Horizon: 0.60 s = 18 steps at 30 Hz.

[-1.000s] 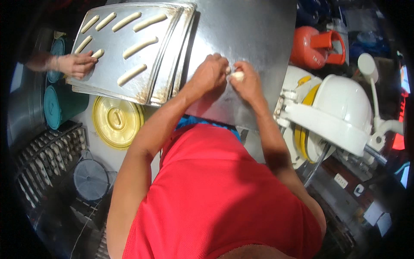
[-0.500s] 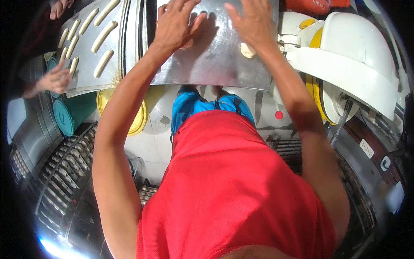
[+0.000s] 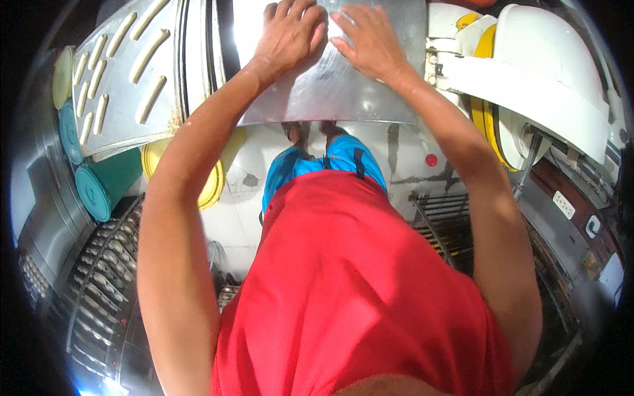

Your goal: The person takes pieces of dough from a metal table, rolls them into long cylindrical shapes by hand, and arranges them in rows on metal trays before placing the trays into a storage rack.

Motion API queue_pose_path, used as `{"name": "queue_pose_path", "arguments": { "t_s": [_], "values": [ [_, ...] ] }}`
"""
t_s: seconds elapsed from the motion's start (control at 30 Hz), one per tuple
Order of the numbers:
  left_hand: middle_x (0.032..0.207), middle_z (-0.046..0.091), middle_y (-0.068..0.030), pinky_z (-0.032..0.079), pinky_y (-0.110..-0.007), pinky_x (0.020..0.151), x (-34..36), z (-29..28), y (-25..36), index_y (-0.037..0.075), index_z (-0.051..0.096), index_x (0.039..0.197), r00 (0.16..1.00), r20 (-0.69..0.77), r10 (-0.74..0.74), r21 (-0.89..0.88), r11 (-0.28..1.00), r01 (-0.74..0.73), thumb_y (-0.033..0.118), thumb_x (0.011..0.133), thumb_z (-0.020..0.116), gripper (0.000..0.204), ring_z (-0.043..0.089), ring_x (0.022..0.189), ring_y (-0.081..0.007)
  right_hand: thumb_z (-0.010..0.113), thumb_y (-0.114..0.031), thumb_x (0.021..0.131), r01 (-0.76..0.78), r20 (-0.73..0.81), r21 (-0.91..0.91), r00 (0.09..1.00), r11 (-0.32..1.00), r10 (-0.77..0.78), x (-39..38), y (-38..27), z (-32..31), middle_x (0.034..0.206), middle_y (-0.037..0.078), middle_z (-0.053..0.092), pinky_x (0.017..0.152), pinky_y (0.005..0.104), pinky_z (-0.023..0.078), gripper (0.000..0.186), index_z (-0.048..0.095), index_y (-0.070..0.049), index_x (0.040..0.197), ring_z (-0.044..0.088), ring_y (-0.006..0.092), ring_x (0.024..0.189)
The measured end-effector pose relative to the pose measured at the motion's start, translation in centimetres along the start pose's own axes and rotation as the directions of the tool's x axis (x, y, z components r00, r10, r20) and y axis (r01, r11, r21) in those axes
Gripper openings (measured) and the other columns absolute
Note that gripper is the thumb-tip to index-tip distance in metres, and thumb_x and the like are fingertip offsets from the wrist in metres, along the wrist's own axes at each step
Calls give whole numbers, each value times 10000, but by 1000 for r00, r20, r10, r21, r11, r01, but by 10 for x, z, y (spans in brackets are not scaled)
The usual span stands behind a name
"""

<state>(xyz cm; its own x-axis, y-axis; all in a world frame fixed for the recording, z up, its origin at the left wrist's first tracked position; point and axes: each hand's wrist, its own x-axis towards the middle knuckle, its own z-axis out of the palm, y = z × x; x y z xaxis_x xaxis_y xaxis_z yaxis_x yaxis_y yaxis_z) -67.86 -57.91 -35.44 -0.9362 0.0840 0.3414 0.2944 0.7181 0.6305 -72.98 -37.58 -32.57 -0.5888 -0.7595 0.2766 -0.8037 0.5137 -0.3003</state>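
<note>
At the lower edge of my feed, a red, fine-meshed shirt (image 3: 343, 277) fills the middle, both bare arms curving outward and up around it. Beyond, I see the left hand (image 3: 288, 34) palm-down on the smooth, glossy metal table (image 3: 343, 102), fingers bent and slightly parted. The right hand (image 3: 370, 43) angles inward beside it, slightly blurred, its grip spread, thumb toward the left. Whether dough lies under either palm I cannot tell; a pale sliver (image 3: 380, 80) shows by the right wrist. Off left, slim, rounded dough strips (image 3: 151, 99) lie on a thin metal tray (image 3: 125, 122), its near corner browned.
</note>
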Motion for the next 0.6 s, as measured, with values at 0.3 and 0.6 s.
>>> {"name": "queue_pose_path", "arguments": {
  "t_s": [0.3, 0.6],
  "values": [
    [1181, 519, -256, 390, -590, 988, -7, 8, 8, 12, 549, 1073, 972, -149, 179, 81, 982, -169, 81, 815, 587, 269, 469, 1121, -472, 681, -374, 913, -23, -49, -168, 999, 986, 15, -10, -6, 2, 1410, 185, 566, 1153, 536, 335, 618, 560, -11, 1399, 482, 359, 1327],
    [1259, 477, -292, 363, -605, 1072, -26, 12, 12, -1, 546, 1132, 975, -106, 198, 61, 979, -192, 89, 818, 599, 331, 422, 1227, -497, 682, -415, 905, -111, 14, -150, 993, 982, 114, -36, -18, -5, 1464, 171, 539, 1186, 541, 301, 644, 562, -35, 1412, 443, 355, 1388]
  ]
}}
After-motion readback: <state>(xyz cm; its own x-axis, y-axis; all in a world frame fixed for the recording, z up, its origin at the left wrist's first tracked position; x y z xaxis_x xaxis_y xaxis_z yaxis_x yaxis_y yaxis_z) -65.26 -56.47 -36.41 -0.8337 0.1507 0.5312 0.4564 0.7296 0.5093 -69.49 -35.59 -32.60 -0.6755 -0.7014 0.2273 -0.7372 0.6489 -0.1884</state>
